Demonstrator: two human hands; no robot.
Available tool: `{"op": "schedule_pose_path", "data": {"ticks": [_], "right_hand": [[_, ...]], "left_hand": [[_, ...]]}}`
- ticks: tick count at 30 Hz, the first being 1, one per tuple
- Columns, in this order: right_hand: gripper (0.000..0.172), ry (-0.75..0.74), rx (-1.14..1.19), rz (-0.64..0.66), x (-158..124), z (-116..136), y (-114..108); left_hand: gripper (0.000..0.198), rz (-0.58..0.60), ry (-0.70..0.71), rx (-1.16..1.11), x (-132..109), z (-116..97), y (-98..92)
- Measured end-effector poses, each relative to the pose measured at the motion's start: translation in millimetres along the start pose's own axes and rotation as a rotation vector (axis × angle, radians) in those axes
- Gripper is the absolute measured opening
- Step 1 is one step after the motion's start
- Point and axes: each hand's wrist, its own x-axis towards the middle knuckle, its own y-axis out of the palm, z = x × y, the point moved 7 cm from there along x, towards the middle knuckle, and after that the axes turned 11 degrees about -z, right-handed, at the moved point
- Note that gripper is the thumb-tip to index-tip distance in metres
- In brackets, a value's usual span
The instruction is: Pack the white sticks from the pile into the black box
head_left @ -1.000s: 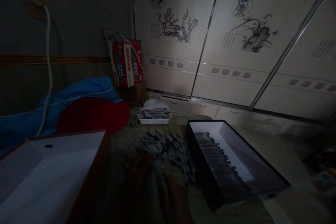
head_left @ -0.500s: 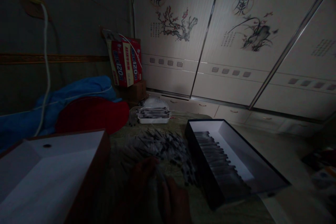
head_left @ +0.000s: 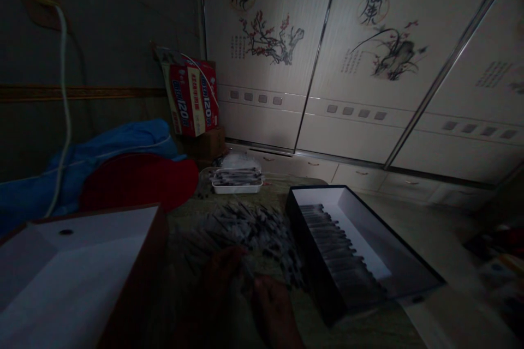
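Note:
The room is very dim. My left hand (head_left: 219,278) and my right hand (head_left: 274,311) rest low at the near edge of a loose heap of small black-and-white sticks (head_left: 249,232) on the table. Both hands look curled with fingertips meeting between them at the heap's front, but darkness hides what they pinch. To the right lies a long black box (head_left: 409,270) with a white inside, a row of the same sticks packed along its left side. On the left lies an open white-lined box (head_left: 82,262) with a brown rim.
A small white tray (head_left: 236,188) of sticks sits at the back of the table. A red round thing (head_left: 139,180) and blue cloth (head_left: 110,144) lie at left, a red carton (head_left: 192,98) behind. Painted cupboard doors (head_left: 352,65) fill the back wall. A white cable (head_left: 61,114) hangs left.
The view has drifted slightly right and down. My hands have shifted only a little at the heap's front edge; the boxes and tray stay put.

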Motion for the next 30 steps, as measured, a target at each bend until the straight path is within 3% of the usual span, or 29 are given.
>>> {"op": "schedule_pose_path", "data": {"ticks": [2, 4, 7, 11, 14, 15, 17, 22, 26, 30], "right_hand": [[0.05, 0.014, -0.017, -0.018, 1.3, 2.3, -2.2], [0.049, 0.007, -0.044, -0.12, 5.1, 10.7, -16.0], [0.046, -0.019, -0.109, -0.263, 16.0, 37.7, -51.6], [0.041, -0.13, -0.262, -0.229, 53.8, 87.0, -107.2], [0.038, -0.391, -0.756, -0.241, 101.9, 115.6, -146.6], [0.035, -0.443, -1.053, -0.207, 120.7, 114.9, -153.3], [0.026, -0.447, -1.225, -0.161, 156.6, 106.9, -166.2], [0.015, -0.431, -1.494, 0.143, 206.5, 64.9, -153.6], [0.03, -0.433, -1.611, 0.37, 215.7, 32.9, -133.5], [0.031, -0.442, -1.648, 0.482, 218.3, 13.1, -120.5]], "left_hand": [[0.045, 0.007, 0.027, -0.07, 3.8, 1.0, 0.5], [0.053, -0.015, 0.048, -0.181, 7.7, 1.0, -1.6], [0.053, -0.082, 0.068, -0.276, 10.5, 1.0, -7.8], [0.047, -0.232, 0.132, -0.152, 6.2, 2.3, -16.2], [0.048, -0.322, 0.187, 0.007, -0.6, 6.0, -15.9], [0.047, -0.34, 0.221, 0.045, -3.1, 6.4, -14.8], [0.045, -0.366, 0.308, 0.097, -7.8, 5.2, -12.4], [0.039, -0.387, 0.42, 0.155, -12.7, 1.7, -11.2], [0.036, -0.463, 0.451, 0.209, -16.5, -3.6, -14.8], [0.036, -0.533, 0.511, 0.255, -22.7, -9.8, -14.3]]}}
